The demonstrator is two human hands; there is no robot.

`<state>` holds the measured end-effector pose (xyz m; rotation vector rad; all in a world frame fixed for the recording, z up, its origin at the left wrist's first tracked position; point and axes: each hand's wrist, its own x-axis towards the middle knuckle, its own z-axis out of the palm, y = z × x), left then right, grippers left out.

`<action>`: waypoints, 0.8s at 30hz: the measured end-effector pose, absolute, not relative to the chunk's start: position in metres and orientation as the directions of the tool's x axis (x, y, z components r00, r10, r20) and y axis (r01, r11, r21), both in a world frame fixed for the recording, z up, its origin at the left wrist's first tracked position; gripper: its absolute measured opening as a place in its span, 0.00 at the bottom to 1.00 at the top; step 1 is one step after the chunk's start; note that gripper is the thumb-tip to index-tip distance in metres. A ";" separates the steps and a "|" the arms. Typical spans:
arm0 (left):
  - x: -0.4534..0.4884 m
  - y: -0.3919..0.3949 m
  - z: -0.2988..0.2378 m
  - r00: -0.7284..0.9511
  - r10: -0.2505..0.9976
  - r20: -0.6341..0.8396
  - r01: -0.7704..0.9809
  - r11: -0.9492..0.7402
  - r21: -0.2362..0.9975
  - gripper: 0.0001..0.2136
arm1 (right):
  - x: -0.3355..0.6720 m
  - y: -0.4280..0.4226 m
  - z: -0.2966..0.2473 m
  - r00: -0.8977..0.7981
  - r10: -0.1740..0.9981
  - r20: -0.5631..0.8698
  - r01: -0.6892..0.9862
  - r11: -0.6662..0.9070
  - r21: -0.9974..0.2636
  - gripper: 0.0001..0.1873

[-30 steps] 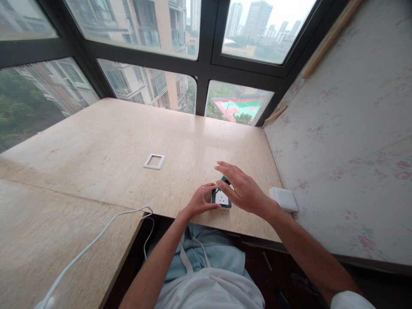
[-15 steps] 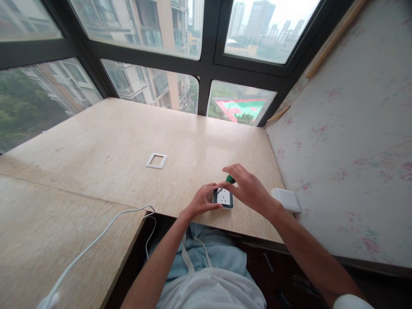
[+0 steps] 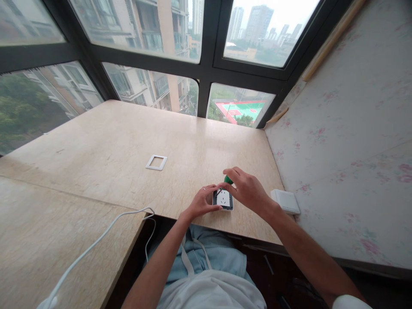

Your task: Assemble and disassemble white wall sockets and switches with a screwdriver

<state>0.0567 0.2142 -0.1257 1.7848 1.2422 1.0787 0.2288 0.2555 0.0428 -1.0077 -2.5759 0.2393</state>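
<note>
A wall socket (image 3: 223, 198) with a white face and a dark frame lies on the stone-patterned counter near its front edge. My left hand (image 3: 204, 202) grips it from the left, the thumb along the near side and the fingers at the far side. In my right hand (image 3: 246, 186) is a screwdriver with a green handle (image 3: 228, 180). Its thin shaft slants down to the left side of the socket's frame; the exact contact of the tip is too small to tell. A square white cover frame (image 3: 156, 162) lies flat farther back on the left.
A white switch box (image 3: 286, 201) is at the wallpapered wall (image 3: 347, 171) on the right. A white cable (image 3: 93, 244) runs over the left counter section and dips into the gap. Dark-framed windows (image 3: 206, 98) border the back of the counter (image 3: 106, 141).
The screwdriver's green handle has shifted slightly in my right hand. My left hand keeps its hold on the socket, and the view has tilted up a little.
</note>
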 end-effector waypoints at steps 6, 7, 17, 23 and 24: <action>0.057 0.215 -0.128 0.191 0.950 0.248 0.350 -0.302 0.887 0.33 | 0.237 0.253 0.047 -0.756 0.604 0.253 0.429 0.748 -0.507 0.22; 0.057 0.215 -0.128 0.189 0.951 0.246 0.349 -0.299 0.888 0.33 | 0.238 0.253 0.048 -0.766 0.596 0.242 0.413 0.744 -0.526 0.22; 0.057 0.214 -0.128 0.179 0.959 0.220 0.367 -0.273 0.889 0.33 | 0.226 0.261 0.041 -0.626 0.705 0.335 0.656 0.708 -0.263 0.17; 0.057 0.214 -0.132 0.176 0.956 0.234 0.369 -0.284 0.885 0.34 | 0.227 0.256 0.051 -0.735 0.625 0.262 0.464 0.746 -0.478 0.18; 0.057 0.214 -0.132 0.174 0.956 0.236 0.368 -0.285 0.885 0.34 | 0.229 0.255 0.052 -0.750 0.613 0.247 0.427 0.735 -0.527 0.19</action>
